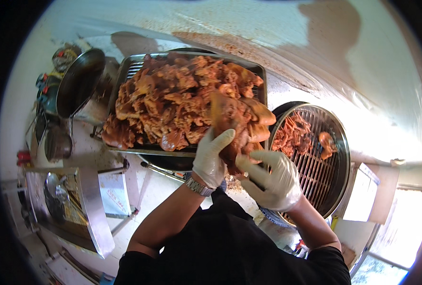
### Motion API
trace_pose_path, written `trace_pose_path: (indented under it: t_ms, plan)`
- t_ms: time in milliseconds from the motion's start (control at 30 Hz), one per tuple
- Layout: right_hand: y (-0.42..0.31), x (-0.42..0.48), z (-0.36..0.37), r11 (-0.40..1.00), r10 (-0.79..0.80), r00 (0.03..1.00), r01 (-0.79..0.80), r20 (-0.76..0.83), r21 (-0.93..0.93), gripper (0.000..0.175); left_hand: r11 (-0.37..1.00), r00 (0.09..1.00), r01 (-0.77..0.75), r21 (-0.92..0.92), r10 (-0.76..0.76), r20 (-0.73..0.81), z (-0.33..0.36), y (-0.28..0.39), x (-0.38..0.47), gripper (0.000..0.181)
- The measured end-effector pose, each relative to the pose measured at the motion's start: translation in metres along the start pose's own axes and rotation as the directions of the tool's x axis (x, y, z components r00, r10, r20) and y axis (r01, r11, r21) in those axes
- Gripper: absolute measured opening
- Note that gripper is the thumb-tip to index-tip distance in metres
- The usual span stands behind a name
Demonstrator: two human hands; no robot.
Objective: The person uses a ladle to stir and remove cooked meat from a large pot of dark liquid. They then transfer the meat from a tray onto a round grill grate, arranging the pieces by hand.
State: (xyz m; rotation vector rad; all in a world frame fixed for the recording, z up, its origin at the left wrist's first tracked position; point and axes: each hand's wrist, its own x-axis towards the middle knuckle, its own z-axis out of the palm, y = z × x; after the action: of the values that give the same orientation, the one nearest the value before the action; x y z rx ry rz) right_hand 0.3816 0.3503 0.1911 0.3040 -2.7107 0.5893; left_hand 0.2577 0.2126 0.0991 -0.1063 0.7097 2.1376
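Observation:
A metal tray (120, 92) is heaped with reddish-brown cooked meat pieces (175, 103). Over its right front corner, my gloved left hand (212, 158) grips a large, flattish piece of cooked meat (230, 121) between thumb and fingers. My gloved right hand (273, 180) is spread at the lower right of that piece, its fingertips close to or against the meat; contact is hard to tell. To the right, a round pot with a wire grate (316, 174) bears a pile of thin reddish pieces (291, 133) and one separate glossy piece (326, 144).
A deep metal pot (100, 103) stands left of the tray. Lower left is a stainless-steel stand or basin (96, 213) with ladles (55, 187). Plastic sheeting (268, 32) covers the wall behind. A white-topped box (362, 196) lies beyond the round grate.

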Motion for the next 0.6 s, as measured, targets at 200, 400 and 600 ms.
trace_pose_path:
  t_ms: [200,400,600]
  plan:
    - [0.018,0.006,0.046,0.835,0.436,0.896,-0.369,-0.082,0.409,0.094,0.897,0.951,-0.283,0.340,0.309,-0.024,0.017,-0.011,0.006,0.041]
    - [0.055,0.004,0.077,0.687,0.671,0.709,-0.485,-0.216,0.542,0.084,0.459,0.923,-0.293,0.839,0.365,0.123,0.038,-0.020,0.015,0.096]
    - [0.109,-0.041,0.065,-0.109,0.816,0.574,0.029,0.073,0.994,0.066,0.431,0.943,-0.297,0.852,0.272,0.191,0.075,-0.039,0.014,0.100]
